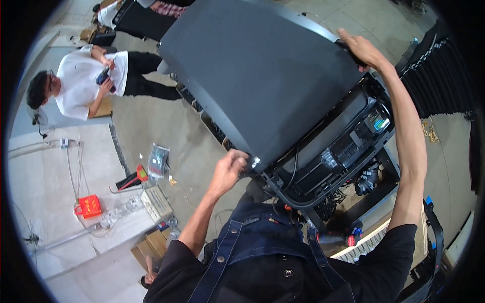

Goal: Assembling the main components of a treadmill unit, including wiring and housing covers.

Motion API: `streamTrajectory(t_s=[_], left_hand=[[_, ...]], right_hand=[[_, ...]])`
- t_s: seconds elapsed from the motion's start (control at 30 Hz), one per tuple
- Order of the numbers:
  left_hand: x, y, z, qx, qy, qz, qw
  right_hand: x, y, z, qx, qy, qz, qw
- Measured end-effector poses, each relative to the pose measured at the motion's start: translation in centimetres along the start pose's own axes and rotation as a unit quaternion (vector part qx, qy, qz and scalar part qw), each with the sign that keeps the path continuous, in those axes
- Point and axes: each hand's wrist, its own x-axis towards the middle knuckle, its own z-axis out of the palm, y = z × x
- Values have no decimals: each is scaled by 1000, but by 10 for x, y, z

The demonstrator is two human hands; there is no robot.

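Observation:
A wide black belt-covered deck [262, 76], which looks like a treadmill's, spreads out in front of me. Its near end meets a black frame [303, 204] with a motor bay [343, 146] holding dark parts and wiring. At the deck's near left corner, my left hand [230, 171] is closed with its fingers curled against the edge. My right hand [362, 50] grips the right edge near the other corner, thumb stretched along the top and fingertips partly hidden below.
Under the frame lie many black screws [329, 202] and a coiled black hose [368, 179]. To the left, a person [91, 76] holds a power drill [103, 76]. A red box [88, 206] sits on a white table [45, 187]. Black panels [439, 76] are stacked at right.

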Motion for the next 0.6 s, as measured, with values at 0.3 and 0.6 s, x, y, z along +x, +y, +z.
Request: streamTrajectory(t_s=[0.3,0.6], left_hand=[[-19,-34,41,-65,60,23,996],[-53,-23,49,-168,5,13,986]], right_hand=[[-36,50,10,60,98,50,992],[-87,67,-7,56,148,41,987]])
